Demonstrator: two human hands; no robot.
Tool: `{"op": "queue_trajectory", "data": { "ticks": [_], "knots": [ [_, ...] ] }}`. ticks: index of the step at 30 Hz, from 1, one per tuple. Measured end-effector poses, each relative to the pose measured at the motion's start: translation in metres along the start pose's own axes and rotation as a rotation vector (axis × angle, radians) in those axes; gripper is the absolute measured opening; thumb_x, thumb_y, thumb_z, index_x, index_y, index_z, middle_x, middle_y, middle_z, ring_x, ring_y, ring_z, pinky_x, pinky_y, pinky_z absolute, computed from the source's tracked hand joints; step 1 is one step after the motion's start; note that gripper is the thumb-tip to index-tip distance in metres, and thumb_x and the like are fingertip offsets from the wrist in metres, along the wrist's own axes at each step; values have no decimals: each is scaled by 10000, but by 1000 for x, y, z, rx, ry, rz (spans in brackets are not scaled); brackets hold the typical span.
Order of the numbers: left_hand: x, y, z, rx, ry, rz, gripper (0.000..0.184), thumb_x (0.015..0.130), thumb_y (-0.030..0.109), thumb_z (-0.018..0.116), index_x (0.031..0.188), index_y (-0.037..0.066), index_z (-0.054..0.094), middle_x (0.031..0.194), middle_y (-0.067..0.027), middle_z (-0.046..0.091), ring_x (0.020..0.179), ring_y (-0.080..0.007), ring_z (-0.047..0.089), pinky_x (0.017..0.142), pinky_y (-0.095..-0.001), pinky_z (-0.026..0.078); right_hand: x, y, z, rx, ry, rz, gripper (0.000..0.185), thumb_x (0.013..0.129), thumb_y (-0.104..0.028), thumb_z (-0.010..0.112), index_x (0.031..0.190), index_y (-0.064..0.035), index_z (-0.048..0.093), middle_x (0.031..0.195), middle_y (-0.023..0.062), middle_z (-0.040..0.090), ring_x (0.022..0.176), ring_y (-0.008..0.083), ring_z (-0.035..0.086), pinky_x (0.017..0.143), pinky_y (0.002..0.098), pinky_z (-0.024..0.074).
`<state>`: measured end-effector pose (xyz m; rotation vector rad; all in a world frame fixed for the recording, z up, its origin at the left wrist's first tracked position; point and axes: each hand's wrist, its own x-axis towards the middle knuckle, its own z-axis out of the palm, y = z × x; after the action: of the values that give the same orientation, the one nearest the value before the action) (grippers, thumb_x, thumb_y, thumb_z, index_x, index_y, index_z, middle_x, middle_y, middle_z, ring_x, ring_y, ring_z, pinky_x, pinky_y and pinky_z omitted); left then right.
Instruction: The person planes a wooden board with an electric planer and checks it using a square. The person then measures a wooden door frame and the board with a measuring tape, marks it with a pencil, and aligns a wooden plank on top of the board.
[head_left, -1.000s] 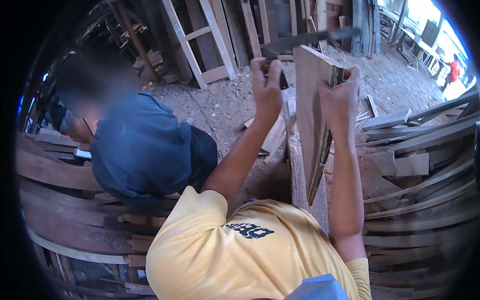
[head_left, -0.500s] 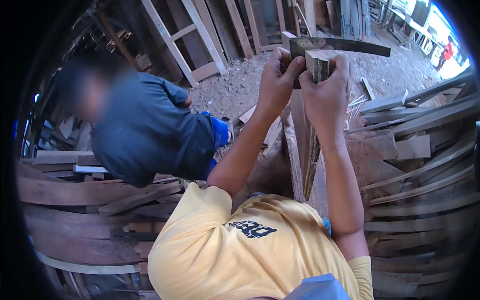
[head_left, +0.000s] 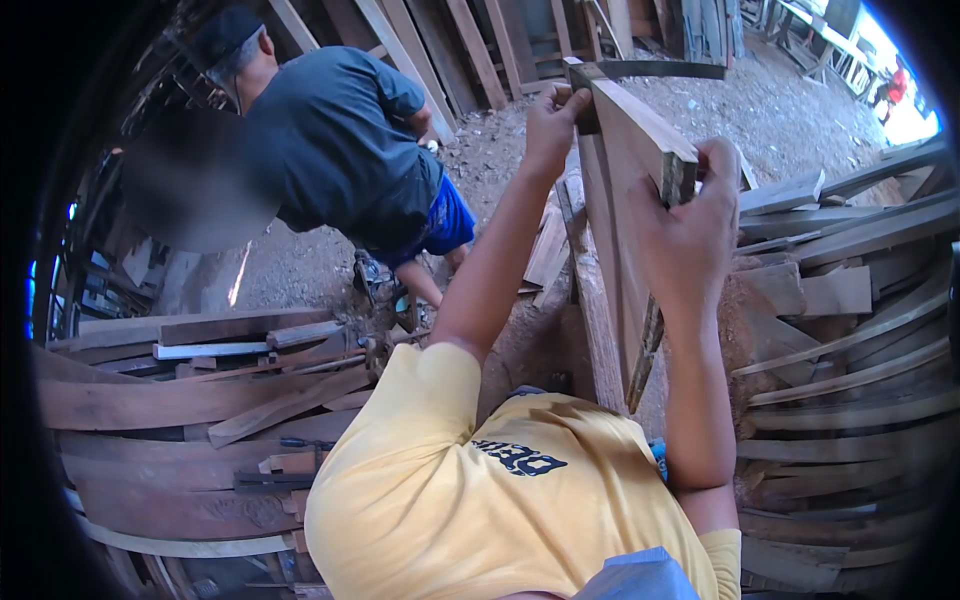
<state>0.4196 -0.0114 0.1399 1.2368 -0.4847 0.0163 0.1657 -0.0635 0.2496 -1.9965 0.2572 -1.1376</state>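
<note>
My left hand (head_left: 557, 125) is closed, its fingers pinching the stock of a try square (head_left: 660, 69). The dark metal blade lies across the far end of a wooden board (head_left: 640, 122) and points right. My right hand (head_left: 692, 235) grips the near end of that board, thumb on one side and fingers on the other. The board's narrow edge faces up and slants away from me. Its lower part runs down between my forearms, beside another upright plank (head_left: 592, 270).
A person in a dark shirt (head_left: 345, 130) and blue shorts stands at the left, turned away. Stacked boards lie at left (head_left: 160, 385) and right (head_left: 850, 370). Wooden frames (head_left: 470, 50) lean at the back. Wood scraps lie on the dirt floor (head_left: 690, 110).
The try square has moved away toward the board's far end with my left hand. My right hand has come nearer, showing more of the board's edge. The other person stands more upright.
</note>
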Motion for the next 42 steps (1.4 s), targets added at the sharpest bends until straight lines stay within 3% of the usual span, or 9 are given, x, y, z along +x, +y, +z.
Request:
{"op": "queue_trajectory", "data": {
  "ticks": [6, 17, 21, 26, 29, 31, 37, 41, 42],
  "knots": [
    [115, -110, -33, 65, 7, -80, 231, 942, 228, 775, 1055, 46, 687, 905, -19, 690, 792, -106, 618, 703, -279, 486, 2, 8, -5, -50, -7, 6, 327, 761, -14, 702, 1018, 32, 505, 966, 175, 510, 882, 337, 541, 816, 411, 443],
    [192, -183, -32, 153, 134, -136, 264, 882, 214, 802, 1030, 7, 734, 894, -72, 713, 794, -145, 648, 717, -318, 523, 27, 12, -2, -26, 6, 16, 340, 812, -20, 731, 1040, -4, 480, 908, 107, 473, 834, 236, 499, 824, 322, 443],
    [182, -210, -44, 127, 519, -76, 264, 863, 193, 805, 1044, 20, 722, 915, -81, 713, 821, -165, 656, 746, -338, 537, 40, 14, 3, -40, -26, -27, 347, 823, -45, 728, 1071, 2, 490, 927, 135, 497, 847, 280, 520, 835, 345, 453],
    [79, -277, -137, -235, 782, -140, 295, 887, 120, 766, 1144, 20, 660, 997, -60, 688, 878, -158, 650, 768, -323, 538, 48, 9, 10, -38, -48, 69, 374, 822, -60, 719, 1115, 13, 498, 958, 168, 536, 879, 340, 550, 855, 388, 461],
    [-40, -268, -198, 95, 868, -400, 311, 923, 107, 727, 1209, 3, 665, 1139, -98, 704, 988, -206, 656, 862, -346, 539, 50, 11, 10, -19, -25, 51, 373, 818, -60, 713, 1112, 14, 495, 956, 182, 552, 889, 363, 559, 858, 406, 462],
    [-130, -288, -249, 116, 868, -376, 347, 938, 24, 652, 1283, 1, 637, 1141, -119, 688, 996, -222, 649, 882, -366, 544, 48, 8, 9, -168, -65, 120, 610, 871, -151, 789, 1348, 86, 492, 1108, 161, 635, 989, 200, 625, 913, 317, 495],
    [-372, -287, -377, 869, 860, -910, 337, 927, 195, 714, 1226, 49, 661, 1030, -131, 686, 872, -285, 672, 774, -429, 544, 39, 3, 22, -87, -45, 104, 676, 853, -178, 771, 1384, 91, 451, 1162, 217, 610, 1008, 261, 615, 943, 363, 483],
    [-439, -240, -373, 975, 862, -976, 351, 907, 218, 734, 1199, 34, 673, 996, -142, 706, 867, -292, 685, 774, -436, 544, 31, -1, 31, -21, -78, 91, 617, 859, -153, 741, 1345, 81, 440, 1125, 211, 596, 957, 264, 595, 909, 374, 485],
    [-447, -233, -372, 990, 861, -974, 355, 902, 224, 740, 1192, 30, 676, 988, -145, 711, 866, -294, 688, 774, -438, 543, 28, -3, 34, 6, -76, 72, 519, 852, -96, 729, 1248, 57, 431, 1131, 213, 532, 1008, 333, 562, 908, 432, 472]
  ]
}}
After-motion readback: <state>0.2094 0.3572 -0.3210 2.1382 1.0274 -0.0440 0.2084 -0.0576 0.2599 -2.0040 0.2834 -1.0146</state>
